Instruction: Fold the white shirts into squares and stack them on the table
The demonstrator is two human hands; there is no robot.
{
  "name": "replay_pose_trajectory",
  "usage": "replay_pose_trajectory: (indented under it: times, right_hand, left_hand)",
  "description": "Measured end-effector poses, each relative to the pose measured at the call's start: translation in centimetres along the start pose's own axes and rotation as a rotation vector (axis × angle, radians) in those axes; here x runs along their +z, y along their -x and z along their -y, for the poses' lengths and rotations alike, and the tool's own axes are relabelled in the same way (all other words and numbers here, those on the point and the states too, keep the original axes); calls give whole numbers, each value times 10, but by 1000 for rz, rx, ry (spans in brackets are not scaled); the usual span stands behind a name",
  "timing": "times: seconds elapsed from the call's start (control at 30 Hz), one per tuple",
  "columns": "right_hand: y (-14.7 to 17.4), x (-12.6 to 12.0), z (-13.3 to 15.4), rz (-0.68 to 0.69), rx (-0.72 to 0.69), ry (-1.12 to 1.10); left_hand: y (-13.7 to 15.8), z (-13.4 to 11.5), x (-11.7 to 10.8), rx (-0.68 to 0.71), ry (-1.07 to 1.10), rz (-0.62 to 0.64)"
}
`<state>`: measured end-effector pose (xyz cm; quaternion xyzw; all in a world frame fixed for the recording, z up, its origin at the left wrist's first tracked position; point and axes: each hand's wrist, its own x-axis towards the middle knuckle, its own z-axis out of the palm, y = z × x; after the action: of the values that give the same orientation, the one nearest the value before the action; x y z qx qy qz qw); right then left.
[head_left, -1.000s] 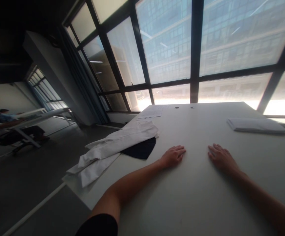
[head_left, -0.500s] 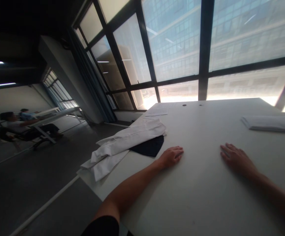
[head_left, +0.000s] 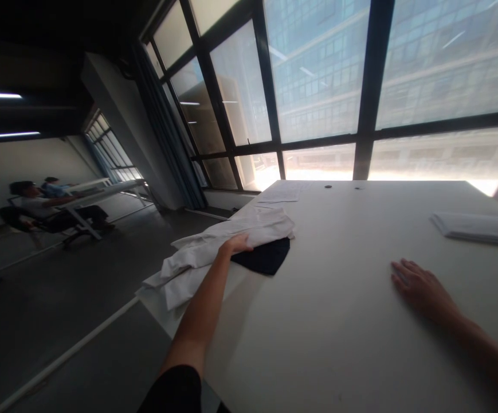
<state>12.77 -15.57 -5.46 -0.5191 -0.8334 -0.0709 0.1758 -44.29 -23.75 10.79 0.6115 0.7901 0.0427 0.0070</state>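
My left hand (head_left: 236, 244) is at the near edge of a crumpled white garment (head_left: 206, 244), its fingers closed on the cloth. Under that garment a folded dark navy cloth (head_left: 268, 257) sticks out, right beside the hand. The pile lies along the left edge of the white table (head_left: 317, 321), and part of it reaches the table's corner. On the right, my right hand (head_left: 420, 289) rests palm down on the tabletop with its fingers stretched out, holding nothing.
A folded white cloth (head_left: 483, 228) lies at the right of the table. Sheets of paper (head_left: 279, 193) are at the far left, near a dark round spot (head_left: 328, 186). Large windows stand behind. Two people sit at other desks (head_left: 85, 198) across the room.
My left hand has moved left from the bare tabletop onto the white garment and closed on its edge. The right hand stays flat on the table. The view has shifted slightly.
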Motion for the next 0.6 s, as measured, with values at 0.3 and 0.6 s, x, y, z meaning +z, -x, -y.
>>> replay_pose_trajectory:
  times: [0.3,0.6]
  right_hand:
    - [1,-1,1,11,33,-42]
    - [0,-4,4,32,39,-35]
  left_hand:
    - [-5,20,1,-13,-38,170]
    - [3,-3,-21,-299,-141,-119]
